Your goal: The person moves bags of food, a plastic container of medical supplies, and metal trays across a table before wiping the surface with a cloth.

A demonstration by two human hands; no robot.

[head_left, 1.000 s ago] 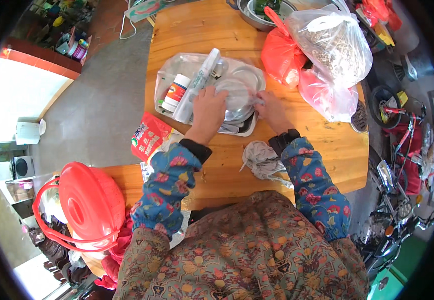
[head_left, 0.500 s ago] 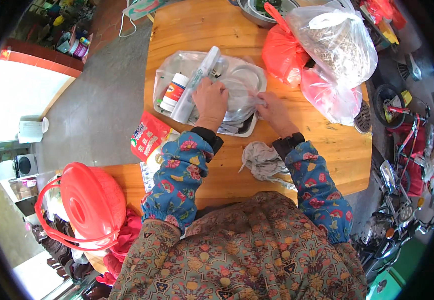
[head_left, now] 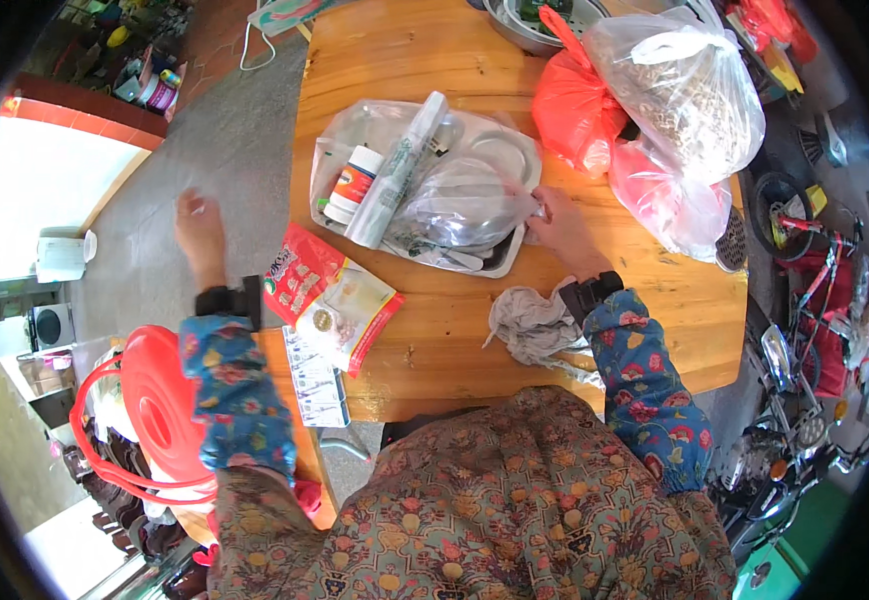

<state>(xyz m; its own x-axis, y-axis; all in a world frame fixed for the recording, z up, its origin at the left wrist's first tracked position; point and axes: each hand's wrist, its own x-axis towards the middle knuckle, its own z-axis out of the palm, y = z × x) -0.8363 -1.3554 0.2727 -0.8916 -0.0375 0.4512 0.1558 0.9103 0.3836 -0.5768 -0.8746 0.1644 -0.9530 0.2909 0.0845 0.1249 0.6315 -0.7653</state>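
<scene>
The clear plastic bag [head_left: 463, 207] lies on the metal tray [head_left: 503, 264] on the wooden table [head_left: 405, 50], and the right hand [head_left: 563, 234] pinches its right end; a hard tug could rip the thin plastic or bump the white bottle [head_left: 354, 186]. The right arm reaches forward to the tray, while the left hand [head_left: 201, 238] is far out past the table's left edge, fingers curled, too blurry to tell if they hold anything.
</scene>
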